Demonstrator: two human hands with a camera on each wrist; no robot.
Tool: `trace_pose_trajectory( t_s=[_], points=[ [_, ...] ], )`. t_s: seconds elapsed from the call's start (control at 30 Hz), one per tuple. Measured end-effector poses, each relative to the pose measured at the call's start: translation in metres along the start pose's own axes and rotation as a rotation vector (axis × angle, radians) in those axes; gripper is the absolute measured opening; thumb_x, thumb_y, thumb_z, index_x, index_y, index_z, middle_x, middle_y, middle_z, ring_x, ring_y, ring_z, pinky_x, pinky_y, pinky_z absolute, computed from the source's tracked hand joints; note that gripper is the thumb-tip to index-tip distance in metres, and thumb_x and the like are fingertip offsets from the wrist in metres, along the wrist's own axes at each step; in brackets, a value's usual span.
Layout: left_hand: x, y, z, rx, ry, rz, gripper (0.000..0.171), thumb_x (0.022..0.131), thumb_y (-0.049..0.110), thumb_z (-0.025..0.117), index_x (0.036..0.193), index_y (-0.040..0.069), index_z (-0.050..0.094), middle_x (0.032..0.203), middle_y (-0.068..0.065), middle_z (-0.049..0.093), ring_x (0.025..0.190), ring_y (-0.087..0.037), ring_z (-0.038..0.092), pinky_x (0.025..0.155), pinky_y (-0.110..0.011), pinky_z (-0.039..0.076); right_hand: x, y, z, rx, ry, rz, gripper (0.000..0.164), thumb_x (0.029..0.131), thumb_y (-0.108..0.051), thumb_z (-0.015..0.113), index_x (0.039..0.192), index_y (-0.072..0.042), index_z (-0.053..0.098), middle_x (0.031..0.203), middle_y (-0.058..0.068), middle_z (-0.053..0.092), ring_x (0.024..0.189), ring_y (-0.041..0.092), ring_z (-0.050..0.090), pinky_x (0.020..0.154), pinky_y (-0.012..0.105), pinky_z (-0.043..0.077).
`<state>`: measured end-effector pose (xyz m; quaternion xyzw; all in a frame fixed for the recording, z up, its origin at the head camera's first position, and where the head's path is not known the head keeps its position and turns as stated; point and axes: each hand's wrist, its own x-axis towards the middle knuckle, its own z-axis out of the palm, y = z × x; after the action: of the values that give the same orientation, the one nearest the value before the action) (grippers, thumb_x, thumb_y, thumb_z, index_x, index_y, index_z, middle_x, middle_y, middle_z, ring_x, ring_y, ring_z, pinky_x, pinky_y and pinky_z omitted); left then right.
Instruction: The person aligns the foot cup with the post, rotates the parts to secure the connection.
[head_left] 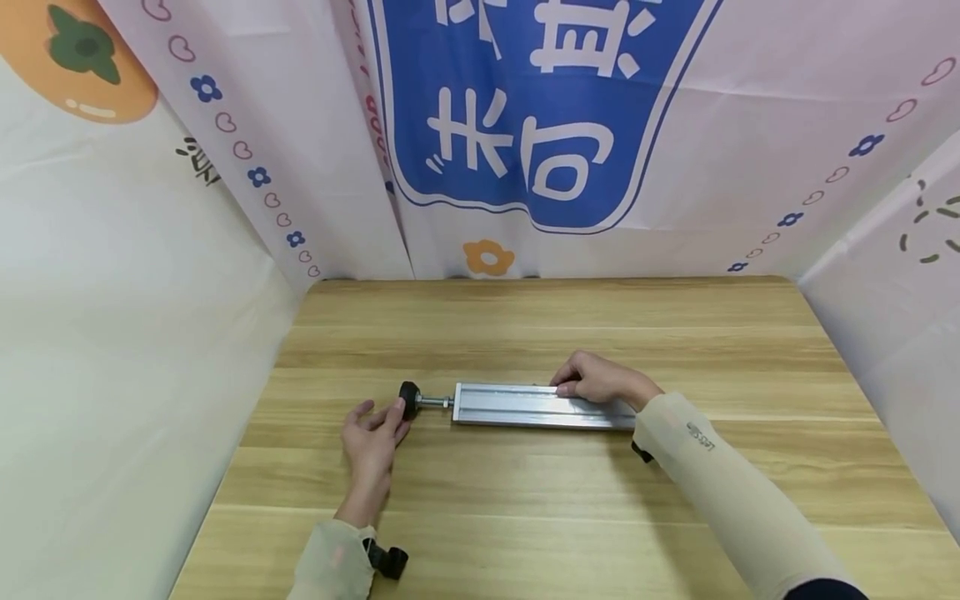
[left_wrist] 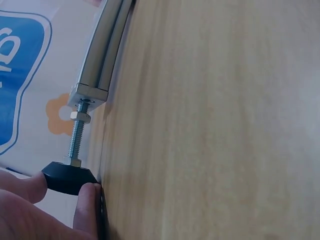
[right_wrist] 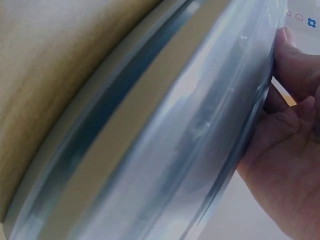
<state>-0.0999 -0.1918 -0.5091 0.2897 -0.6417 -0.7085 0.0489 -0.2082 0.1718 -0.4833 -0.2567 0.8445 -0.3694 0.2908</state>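
Observation:
A silver aluminium profile [head_left: 510, 407] with long grooves lies lengthwise across the wooden table. From its left end a threaded rod [left_wrist: 76, 137] with nuts sticks out, ending in a round black levelling foot [left_wrist: 67, 178]. My left hand [head_left: 369, 450] pinches the black foot between thumb and fingers. At the far long edge, toward the profile's right part, my right hand [head_left: 600, 381] grips the profile; the right wrist view shows that hand [right_wrist: 285, 130] against the edge. The forearm and sleeve hide the profile's right end from the head view.
The wood-grain table [head_left: 525, 517] has its back edge against a printed cloth [head_left: 645, 242] with a blue sign. White cloth walls rise at left and right. Black straps with small devices [head_left: 388, 562] sit at both wrists.

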Motion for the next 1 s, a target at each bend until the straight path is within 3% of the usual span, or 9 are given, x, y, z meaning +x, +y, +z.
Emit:
trace_pose_trajectory(
  t_s=[0.4, 0.8, 1.0],
  points=[
    [0.001, 0.002, -0.001, 0.041, -0.008, -0.016, 0.077, 0.101, 0.015, 0.070, 0.161, -0.002, 0.025, 0.141, -0.032, 0.054, 0.092, -0.013, 0.076, 0.088, -0.024, 0.062, 0.001, 0.000, 0.000, -0.050, 0.000, -0.026, 0.027, 0.105, -0.008, 0.060, 0.123, 0.004, 0.075, 0.127, 0.020, 0.075, 0.129, 0.038, 0.065, 0.112, 0.055, 0.050],
    [0.002, 0.003, -0.002, 0.074, -0.005, -0.005, 0.078, 0.100, 0.019, 0.072, 0.161, -0.001, 0.027, 0.142, -0.032, 0.056, 0.094, -0.016, 0.077, 0.086, -0.024, 0.062, -0.002, 0.006, 0.007, -0.061, 0.064, -0.063, 0.022, 0.104, -0.007, 0.061, 0.117, 0.001, 0.078, 0.121, 0.017, 0.077, 0.117, 0.030, 0.071, 0.103, 0.051, 0.056],
    [0.001, 0.003, -0.002, 0.077, -0.014, -0.010, 0.078, 0.101, 0.019, 0.071, 0.161, -0.001, 0.026, 0.142, -0.032, 0.056, 0.091, -0.014, 0.076, 0.085, -0.023, 0.062, -0.002, 0.008, 0.011, -0.060, 0.095, -0.109, 0.022, 0.104, -0.004, 0.061, 0.115, 0.003, 0.078, 0.119, 0.019, 0.077, 0.116, 0.033, 0.071, 0.103, 0.051, 0.057]
  ],
)
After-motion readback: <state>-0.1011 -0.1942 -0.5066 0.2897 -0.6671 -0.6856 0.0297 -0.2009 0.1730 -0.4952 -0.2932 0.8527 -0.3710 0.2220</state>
